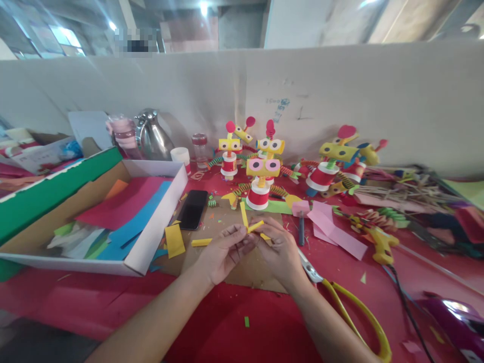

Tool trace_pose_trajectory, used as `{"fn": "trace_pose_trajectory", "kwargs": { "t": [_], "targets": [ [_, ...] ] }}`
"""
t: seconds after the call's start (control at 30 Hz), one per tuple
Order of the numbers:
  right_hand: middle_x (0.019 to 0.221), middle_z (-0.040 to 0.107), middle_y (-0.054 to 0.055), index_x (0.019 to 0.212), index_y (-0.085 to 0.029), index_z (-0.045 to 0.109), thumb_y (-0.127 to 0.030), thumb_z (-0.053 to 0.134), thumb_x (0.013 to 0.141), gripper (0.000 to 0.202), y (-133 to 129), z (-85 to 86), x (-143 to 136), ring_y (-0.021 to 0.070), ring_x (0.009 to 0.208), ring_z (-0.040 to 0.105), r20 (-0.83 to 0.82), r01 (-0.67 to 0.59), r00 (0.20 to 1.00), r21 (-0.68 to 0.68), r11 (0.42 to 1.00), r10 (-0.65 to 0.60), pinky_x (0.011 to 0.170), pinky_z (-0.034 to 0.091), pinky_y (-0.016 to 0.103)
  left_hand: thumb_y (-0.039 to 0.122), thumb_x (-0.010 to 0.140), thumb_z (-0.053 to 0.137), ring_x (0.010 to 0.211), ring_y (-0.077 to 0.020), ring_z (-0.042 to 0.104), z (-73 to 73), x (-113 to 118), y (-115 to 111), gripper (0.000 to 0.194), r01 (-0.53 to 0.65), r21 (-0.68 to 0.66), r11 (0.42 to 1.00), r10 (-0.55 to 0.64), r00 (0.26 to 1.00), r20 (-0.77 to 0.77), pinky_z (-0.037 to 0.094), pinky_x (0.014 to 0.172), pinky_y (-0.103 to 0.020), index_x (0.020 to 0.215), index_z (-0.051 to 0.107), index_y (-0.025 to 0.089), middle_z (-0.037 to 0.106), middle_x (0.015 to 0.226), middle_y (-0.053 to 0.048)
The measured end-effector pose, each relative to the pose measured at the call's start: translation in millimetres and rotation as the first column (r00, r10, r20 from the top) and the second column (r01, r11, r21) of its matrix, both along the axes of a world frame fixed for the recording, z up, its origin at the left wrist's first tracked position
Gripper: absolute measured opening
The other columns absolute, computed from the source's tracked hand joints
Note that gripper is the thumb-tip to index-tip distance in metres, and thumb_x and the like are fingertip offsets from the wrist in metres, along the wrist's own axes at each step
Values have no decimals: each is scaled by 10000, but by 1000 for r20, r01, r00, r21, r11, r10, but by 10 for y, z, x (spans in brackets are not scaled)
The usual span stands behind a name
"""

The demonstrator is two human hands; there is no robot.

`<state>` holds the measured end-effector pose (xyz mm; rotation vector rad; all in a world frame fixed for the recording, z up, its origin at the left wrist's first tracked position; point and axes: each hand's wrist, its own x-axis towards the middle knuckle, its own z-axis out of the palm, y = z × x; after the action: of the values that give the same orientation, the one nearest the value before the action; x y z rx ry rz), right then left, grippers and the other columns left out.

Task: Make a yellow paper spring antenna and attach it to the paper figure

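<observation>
Over a brown cardboard mat (242,275) my two hands meet, pinching yellow paper strips (244,216). One strip stands upright and another slants to the right, forming a V. My left hand (231,247) is closed on the strips from the left. From the right, the fingers of my right hand (278,247) close on the same strips; the fingertips partly hide where they join. Another yellow strip (201,242) lies by my left hand, with a yellow paper piece (175,241) farther left. Just behind the hands stands a paper-cup robot figure (260,184) with big eyes.
A shallow box (155,227) of coloured paper stands at left, beside a black phone (192,209). Yellow-handled scissors (340,297), pink paper (336,232) and a yellow glue gun (381,244) lie at right. More cup figures (323,174) and a steel jug (153,136) line the back.
</observation>
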<state>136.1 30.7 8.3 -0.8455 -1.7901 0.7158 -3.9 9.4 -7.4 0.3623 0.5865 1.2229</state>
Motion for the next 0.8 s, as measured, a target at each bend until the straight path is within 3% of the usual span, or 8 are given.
{"fn": "trace_pose_trajectory", "kwargs": {
  "t": [0.17, 0.33, 0.5, 0.63, 0.8],
  "targets": [
    [919, 651, 40, 800, -252, 701, -138, 582, 798, 165, 25, -4, 0, 205, 895, 612, -40, -84, 996, -50, 995, 82, 811, 480, 325, 129, 692, 735, 692, -68, 623, 24, -32, 18, 122, 43, 59, 997, -40, 998, -50, 516, 744, -189, 778, 648, 128, 640, 742, 5],
    [982, 635, 35, 870, -246, 674, -151, 599, 800, 139, 23, -23, -5, 194, 965, 597, -161, -160, 978, -160, 974, 134, 855, 472, 324, 143, 701, 727, 666, -56, 611, 28, -18, 31, 118, -52, 119, 992, 66, 991, -117, 506, 720, -186, 756, 623, 141, 619, 748, 27],
    [923, 623, 30, 818, -242, 702, -129, 594, 804, 156, 29, 24, 26, 180, 904, 603, -75, -140, 988, -114, 983, 132, 825, 470, 303, 150, 726, 704, 704, -74, 613, 19, 0, 6, 109, -25, 193, 981, 54, 988, -147, 496, 724, -201, 796, 621, 144, 638, 777, 4],
    [981, 637, 43, 805, -255, 728, -136, 564, 825, 204, 36, 62, 33, 199, 962, 597, -9, -180, 984, -104, 978, 180, 856, 473, 335, 128, 703, 715, 749, -92, 623, 53, 6, 0, 249, -27, 209, 977, 68, 979, -191, 498, 742, -216, 941, 647, 156, 665, 870, -20],
    [1014, 667, 53, 973, -259, 706, -175, 599, 803, 218, 3, 20, 9, 221, 987, 601, -87, -106, 992, -180, 978, 91, 892, 470, 385, 145, 718, 704, 746, -87, 614, 38, 22, 21, 197, -93, 213, 973, 135, 972, -191, 493, 746, -225, 909, 663, 165, 669, 891, -17]
  ]
}}
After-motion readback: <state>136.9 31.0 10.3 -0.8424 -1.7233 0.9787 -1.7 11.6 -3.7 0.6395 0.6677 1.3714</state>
